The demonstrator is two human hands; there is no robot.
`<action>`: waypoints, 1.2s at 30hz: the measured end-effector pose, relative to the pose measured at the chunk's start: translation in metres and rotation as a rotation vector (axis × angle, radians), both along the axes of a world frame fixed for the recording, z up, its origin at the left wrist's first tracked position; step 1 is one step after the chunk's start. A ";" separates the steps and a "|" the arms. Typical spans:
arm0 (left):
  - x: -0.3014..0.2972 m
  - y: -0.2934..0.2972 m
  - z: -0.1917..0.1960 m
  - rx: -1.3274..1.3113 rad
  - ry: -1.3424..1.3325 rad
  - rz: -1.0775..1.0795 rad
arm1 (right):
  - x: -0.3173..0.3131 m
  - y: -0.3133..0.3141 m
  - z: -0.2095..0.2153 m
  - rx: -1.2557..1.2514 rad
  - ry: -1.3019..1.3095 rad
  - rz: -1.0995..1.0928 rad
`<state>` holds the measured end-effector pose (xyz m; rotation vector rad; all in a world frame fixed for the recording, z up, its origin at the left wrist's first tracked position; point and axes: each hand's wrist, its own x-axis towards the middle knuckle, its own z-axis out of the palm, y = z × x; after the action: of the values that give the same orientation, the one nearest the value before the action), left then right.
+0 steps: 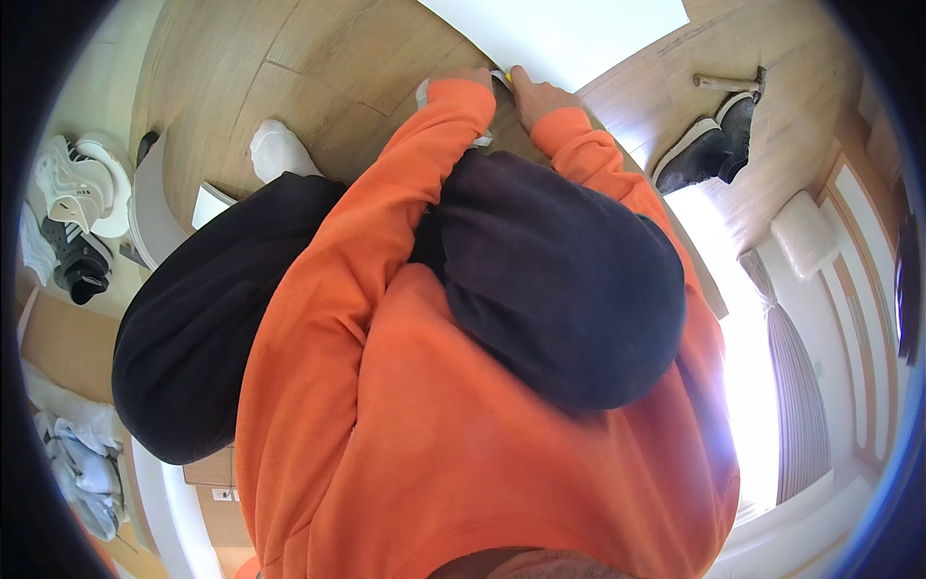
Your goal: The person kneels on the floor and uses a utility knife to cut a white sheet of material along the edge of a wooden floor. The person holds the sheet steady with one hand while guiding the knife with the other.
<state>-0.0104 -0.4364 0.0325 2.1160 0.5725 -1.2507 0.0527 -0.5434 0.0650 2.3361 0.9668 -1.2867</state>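
Note:
Both my hands are close together beyond my raised right knee, near the edge of a white flat panel (569, 34). My left hand (465, 77) is bent over, with its fingers curled and mostly hidden behind the orange cuff. A step to its right, my right hand (540, 98) has its fingers closed, with a small yellow thing (508, 77) at the thumb tip. Between the hands shows a thin whitish strip (498, 75); its kind is too small to tell. More whitish material peeks out beside my left wrist (422, 93).
Dark shoes with white soles (687, 154) rest on the wood-look floor (328, 58) at the right. At the left are white shoes (72, 188) and a black shoe (82, 265). Plastic-wrapped items (87, 473) lie lower left. A grey curtain (801, 396) hangs beside a bright window.

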 end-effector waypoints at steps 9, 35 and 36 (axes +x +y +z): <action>0.003 0.003 0.008 0.003 -0.028 -0.115 | -0.003 -0.007 0.011 -0.070 0.027 -0.023; 0.004 0.000 0.002 -0.014 0.044 -0.255 | -0.008 -0.039 -0.007 0.081 0.010 -0.046; 0.002 -0.001 0.002 -0.016 0.051 -0.250 | -0.011 -0.039 -0.009 0.113 0.009 -0.044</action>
<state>-0.0080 -0.4376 0.0349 2.1986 0.3240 -1.4429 0.0422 -0.5826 0.0555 2.4513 1.0210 -1.2919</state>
